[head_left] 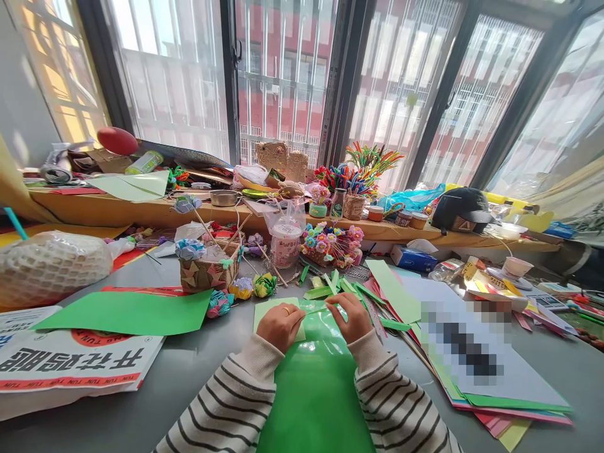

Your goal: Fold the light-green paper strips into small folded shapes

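left hand: closed, fingertips pinched on one end of a thin green strip; a ring sits on one finger.
right hand: thumb and forefinger pinched together at the strip's other end, remaining fingers curled.
thin green strip: runs between the two hands, above the far part of a glossy green surface.
pale green paper: lies partly under the left hand.
cut green pieces: scattered just beyond the hands, overlapping one another.
paper stack: right of the right hand, coloured sheets fanned under a white one; a patch on top is blurred out.
green sheet: at left, lying across a white printed bag.
woven basket: beyond the left hand, with folded flowers beside it.
patterned cup: upright, next to a bright flower bunch.
black cap: on the ledge below the windows.
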The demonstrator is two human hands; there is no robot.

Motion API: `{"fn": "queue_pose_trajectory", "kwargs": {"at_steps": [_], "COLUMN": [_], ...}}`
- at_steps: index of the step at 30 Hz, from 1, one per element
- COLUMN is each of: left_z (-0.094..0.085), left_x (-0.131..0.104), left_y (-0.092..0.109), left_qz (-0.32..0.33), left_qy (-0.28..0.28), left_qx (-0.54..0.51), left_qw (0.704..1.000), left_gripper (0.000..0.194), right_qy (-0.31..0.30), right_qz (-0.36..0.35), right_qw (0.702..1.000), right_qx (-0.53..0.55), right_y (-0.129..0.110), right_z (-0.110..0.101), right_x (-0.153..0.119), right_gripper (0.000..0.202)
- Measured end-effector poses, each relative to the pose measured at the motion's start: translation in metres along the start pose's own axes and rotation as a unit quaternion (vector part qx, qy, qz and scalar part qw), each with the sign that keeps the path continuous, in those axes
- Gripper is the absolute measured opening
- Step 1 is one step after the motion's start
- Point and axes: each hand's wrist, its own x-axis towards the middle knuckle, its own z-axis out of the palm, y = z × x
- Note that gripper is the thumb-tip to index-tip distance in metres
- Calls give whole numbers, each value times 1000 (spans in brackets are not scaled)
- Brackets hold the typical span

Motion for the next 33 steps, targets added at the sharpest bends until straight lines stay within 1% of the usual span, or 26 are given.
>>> {"fn": "queue_pose_trajectory", "kwargs": {"at_steps": [2, 3, 5, 7, 11, 13, 14, 15, 17, 19, 21, 24, 26, 28, 30, 31, 33], "left_z": [-1, -2, -2, -2, -2, -3, -2, -2, -1, 0, 1, 1, 1, 2, 2, 2, 3], "left_x": [1, 1, 0, -1, -3, -2, -1, 0, 2, 3, 3, 1, 0, -1, -2, -2, -1], "left_y": [3, 4, 4, 1, -6, -6, -5, -3, 0, 2, 2, 0, -2, -4, -4, -3, -2], "left_qz": [12, 16, 11, -17, -104, -108, -91, -64, -5, 20, 18, 4, -8, -25, -29, -25, -9], "left_qy": [-18, -21, -15, 8, 79, 106, 105, 93, 40, -2, -12, 3, 17, 28, 26, 17, -4], "left_qx": [-15, -19, -15, 10, 73, 61, 43, 20, -8, -14, -9, 10, 23, 33, 27, 18, -4], "left_qw": [1000, 999, 1000, 1000, 989, 987, 989, 993, 999, 1000, 1000, 1000, 1000, 999, 999, 999, 1000], "left_gripper": [17, 17, 18, 19, 18, 18, 18, 19, 19, 19, 21, 21, 21, 21, 21, 21, 20], "right_qy": [-45, -64, -69, -56, -48, -50, -49, -50, -55, -59, -59, -44, -18, 33, 63, 53, -2], "right_qz": [-53, -64, -58, -36, -8, -13, -21, -34, -55, -62, -53, -17, 12, 47, 66, 55, -1], "right_qw": [998, 996, 996, 997, 997, 997, 997, 997, 997, 996, 997, 998, 998, 997, 995, 997, 1000], "right_qx": [6, -1, -16, -33, -63, -60, -53, -43, -26, -14, -13, -35, -51, -59, -48, -29, 0], "right_y": [-9, -12, -12, -8, 2, 1, -1, -3, -8, -12, -13, -5, 3, 9, 10, 8, 2], "right_z": [5, 7, 11, 12, 10, 10, 10, 11, 13, 14, 14, 11, 8, 5, 2, 2, 3], "right_x": [0, 0, 0, -1, -2, -3, -3, -3, -3, -3, -2, -3, -3, -4, -3, -2, -1], "right_gripper": [13, 10, 11, 11, 11, 11, 12, 12, 12, 13, 14, 16, 17, 21, 22, 21, 16]}}
